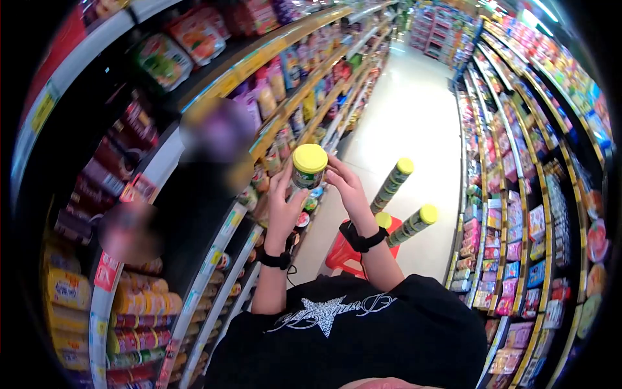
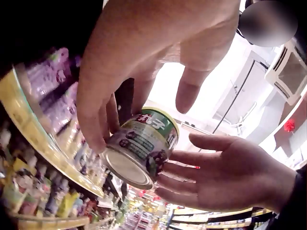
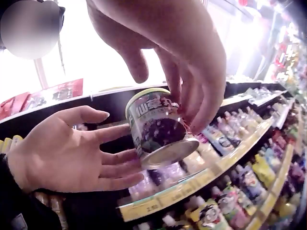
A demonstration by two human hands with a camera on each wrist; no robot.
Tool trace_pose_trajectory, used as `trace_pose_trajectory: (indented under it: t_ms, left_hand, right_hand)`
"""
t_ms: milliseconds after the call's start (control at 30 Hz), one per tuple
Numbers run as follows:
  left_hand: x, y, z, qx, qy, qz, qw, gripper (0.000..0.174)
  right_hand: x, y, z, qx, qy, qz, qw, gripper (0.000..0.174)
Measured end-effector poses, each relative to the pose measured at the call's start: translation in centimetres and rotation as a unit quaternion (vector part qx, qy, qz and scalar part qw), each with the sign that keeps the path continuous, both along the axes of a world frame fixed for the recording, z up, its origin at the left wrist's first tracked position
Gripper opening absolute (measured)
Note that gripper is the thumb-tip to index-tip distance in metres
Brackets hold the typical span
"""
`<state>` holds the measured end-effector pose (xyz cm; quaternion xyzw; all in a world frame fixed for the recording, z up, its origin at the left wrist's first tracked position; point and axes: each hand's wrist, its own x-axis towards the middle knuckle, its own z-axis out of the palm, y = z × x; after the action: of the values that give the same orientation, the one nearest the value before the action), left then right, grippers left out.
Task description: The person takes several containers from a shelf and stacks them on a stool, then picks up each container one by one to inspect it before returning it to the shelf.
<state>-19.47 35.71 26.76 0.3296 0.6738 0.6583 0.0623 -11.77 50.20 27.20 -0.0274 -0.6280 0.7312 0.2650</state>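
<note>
A can with a yellow lid (image 1: pixel 310 157) and a green, dark-printed label is held up between my two hands, above the aisle floor. Its metal base faces the camera in the left wrist view, where the printed can (image 2: pixel 144 146) is tilted. My left hand (image 1: pixel 283 211) presses the can's left side with extended fingers, its thumb away from the wall. From the opposite side, the straight fingers of my right hand (image 1: pixel 350 194) touch it, thumb also apart. The right wrist view shows a dark picture on the can (image 3: pixel 160 129).
Stacks of yellow-lidded cans (image 1: pixel 392 185), (image 1: pixel 413 225) stand by a red stool (image 1: pixel 346 253) in front of me. Shelves of packaged goods (image 1: pixel 285 91) rise close on the left. More stocked shelves (image 1: pixel 512 194) line the right side, with pale floor (image 1: pixel 414 110) between.
</note>
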Motion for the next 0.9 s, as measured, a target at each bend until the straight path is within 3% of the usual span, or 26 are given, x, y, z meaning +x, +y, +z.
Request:
trace_pose_trajectory:
  t_ms: [67, 167, 267, 333, 433, 533, 700, 900]
  left_hand:
    - [1.5, 2.6, 0.7, -0.016, -0.012, -0.037, 0.999, 0.064]
    - [2.0, 7.2, -1.7, 0.066, -0.046, -0.121, 0.989, 0.06]
    - [4.0, 11.1, -1.4, 0.123, -0.24, -0.193, 0.943, 0.054]
    - [5.1, 12.9, -1.5, 0.063, -0.282, -0.188, 0.939, 0.048]
    - [5.4, 16.5, -5.7, 0.004, -0.293, -0.218, 0.931, 0.046]
    - [6.9, 18.2, -8.1, -0.092, -0.304, -0.197, 0.928, 0.052]
    - [8.7, 20.1, -12.3, -0.088, -0.361, -0.217, 0.903, 0.047]
    - [9.4, 20.5, -15.9, -0.184, -0.361, -0.241, 0.882, 0.048]
  right_hand:
    - [2.2, 1.9, 0.3, -0.019, -0.007, -0.028, 0.999, 0.046]
    - [5.2, 4.0, -0.1, -0.06, -0.049, -0.058, 0.995, 0.056]
    - [7.6, 6.5, -1.9, -0.064, -0.085, -0.089, 0.99, 0.061]
    - [9.1, 7.7, -3.2, -0.065, -0.101, -0.112, 0.986, 0.061]
    - [11.2, 9.5, -5.7, -0.08, -0.133, -0.124, 0.98, 0.061]
    - [12.7, 10.4, -7.9, -0.113, -0.166, -0.16, 0.966, 0.062]
    - [13.3, 11.1, -12.0, -0.141, -0.122, -0.232, 0.955, 0.057]
    - [13.5, 11.6, -20.5, -0.144, -0.117, -0.249, 0.95, 0.057]
